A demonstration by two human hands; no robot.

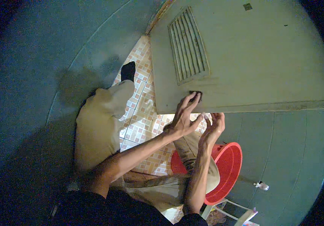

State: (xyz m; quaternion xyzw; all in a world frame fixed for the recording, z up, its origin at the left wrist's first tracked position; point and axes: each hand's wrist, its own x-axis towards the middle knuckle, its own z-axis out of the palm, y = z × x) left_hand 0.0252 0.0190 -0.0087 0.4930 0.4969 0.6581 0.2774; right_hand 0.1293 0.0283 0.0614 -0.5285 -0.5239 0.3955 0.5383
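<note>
My left hand (185, 119) reaches to the pale green door (260, 56). Its fingertips press a small dark pad (196, 95) against the door's face, just beside the louvred vent (189, 47); the fingers partly cover the pad, so its exact kind is unclear. Close by on the right, my right hand (214, 126) is held at the door's edge, its fingers loosely curved and the thumb apart. I see nothing in it. Both forearms are bare below dark sleeves.
A red plastic tub (230, 173) stands behind my bent right knee. Below it is a pale rack-like stand (231, 211). Blue-green walls (275, 147) flank the tiled floor (141, 124). A small white fitting (262, 186) is on the right wall. My dark-socked foot (128, 71) rests at left.
</note>
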